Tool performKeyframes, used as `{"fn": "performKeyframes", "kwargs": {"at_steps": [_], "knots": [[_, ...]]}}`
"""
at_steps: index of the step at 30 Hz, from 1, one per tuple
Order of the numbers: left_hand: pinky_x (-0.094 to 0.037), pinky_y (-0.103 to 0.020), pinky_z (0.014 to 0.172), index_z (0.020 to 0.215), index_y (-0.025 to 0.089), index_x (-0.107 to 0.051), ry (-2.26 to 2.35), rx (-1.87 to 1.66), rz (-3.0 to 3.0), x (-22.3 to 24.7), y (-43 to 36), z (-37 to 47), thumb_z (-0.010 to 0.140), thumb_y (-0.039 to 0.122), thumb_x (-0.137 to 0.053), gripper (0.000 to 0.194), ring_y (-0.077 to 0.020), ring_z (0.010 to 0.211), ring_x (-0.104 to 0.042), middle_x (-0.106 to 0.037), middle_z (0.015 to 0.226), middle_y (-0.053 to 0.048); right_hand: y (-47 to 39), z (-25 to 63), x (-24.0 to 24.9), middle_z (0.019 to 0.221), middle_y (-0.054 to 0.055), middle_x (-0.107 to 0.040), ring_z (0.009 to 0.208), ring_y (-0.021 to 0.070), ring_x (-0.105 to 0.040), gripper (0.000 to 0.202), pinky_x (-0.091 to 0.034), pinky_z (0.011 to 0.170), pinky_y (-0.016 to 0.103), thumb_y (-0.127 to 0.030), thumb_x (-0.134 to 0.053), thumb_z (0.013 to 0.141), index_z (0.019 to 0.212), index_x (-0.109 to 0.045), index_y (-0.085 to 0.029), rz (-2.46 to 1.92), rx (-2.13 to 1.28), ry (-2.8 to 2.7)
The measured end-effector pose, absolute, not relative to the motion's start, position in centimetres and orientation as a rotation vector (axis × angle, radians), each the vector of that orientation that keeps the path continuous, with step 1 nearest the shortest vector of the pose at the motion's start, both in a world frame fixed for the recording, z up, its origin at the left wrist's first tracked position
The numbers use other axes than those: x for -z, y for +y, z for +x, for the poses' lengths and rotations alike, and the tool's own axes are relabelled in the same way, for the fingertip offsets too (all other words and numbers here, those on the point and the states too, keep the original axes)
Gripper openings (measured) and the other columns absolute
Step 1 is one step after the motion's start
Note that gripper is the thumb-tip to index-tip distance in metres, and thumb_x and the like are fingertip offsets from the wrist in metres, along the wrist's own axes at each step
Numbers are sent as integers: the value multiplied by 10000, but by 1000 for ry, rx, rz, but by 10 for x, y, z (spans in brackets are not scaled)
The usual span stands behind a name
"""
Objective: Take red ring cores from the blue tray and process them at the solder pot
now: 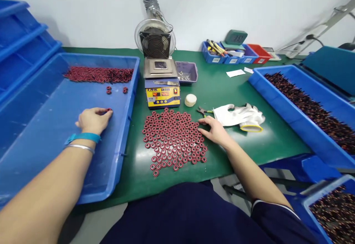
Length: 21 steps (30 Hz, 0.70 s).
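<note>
Dozens of small red toothed rings lie flat on the green table, just left of the right hand, its thumb and fingers slightly parted at their edge. Over the blue tray, the left hand pinches one dark red ring. White gloves and pliers lie just beyond the right hand.
</note>
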<state>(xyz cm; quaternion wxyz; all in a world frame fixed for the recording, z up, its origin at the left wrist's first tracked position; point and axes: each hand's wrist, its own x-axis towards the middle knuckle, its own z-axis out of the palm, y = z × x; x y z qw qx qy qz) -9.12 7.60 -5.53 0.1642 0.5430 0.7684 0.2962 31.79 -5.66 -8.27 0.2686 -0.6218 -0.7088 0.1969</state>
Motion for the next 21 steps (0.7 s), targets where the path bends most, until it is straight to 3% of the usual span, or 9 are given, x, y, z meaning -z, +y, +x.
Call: {"fn": "performKeyframes", "kwargs": {"at_steps": [3,8,15,21], "knots": [[-397,-472,924,729,170,-647,2325,-739,1445,51,75,-89,568,320,-804,270,-247,803,-534,-470,576,34,-49,317,84,916,82,-658,832,198,-648,237,-537,813,370,-282,-663,772,980,-699,-174,-1630,-566,-1877],[-480,-384,902,832,161,-637,2310,-990,1440,36,73,-82,629,297,-783,284,-186,741,-546,-526,678,24,-46,320,80,856,69,-707,844,194,-670,164,-535,846,369,-341,-626,788,789,-665,-181,-1568,-526,-1660],[-506,-363,909,955,148,-677,2102,-1141,1490,21,55,-61,642,266,-803,358,-180,823,-616,-675,886,-27,-43,328,69,1113,137,-668,1047,289,-628,326,-482,950,492,-277,-738,675,979,-699,-167,-1807,-390,-1956],[-518,-315,837,1048,132,-689,1971,-1251,1449,18,51,-59,665,258,-783,414,-169,840,-635,-709,959,-69,-45,335,78,1253,140,-606,1181,300,-572,449,-441,1014,506,-307,-766,686,1111,-682,-189,-1694,-502,-2044]]}}
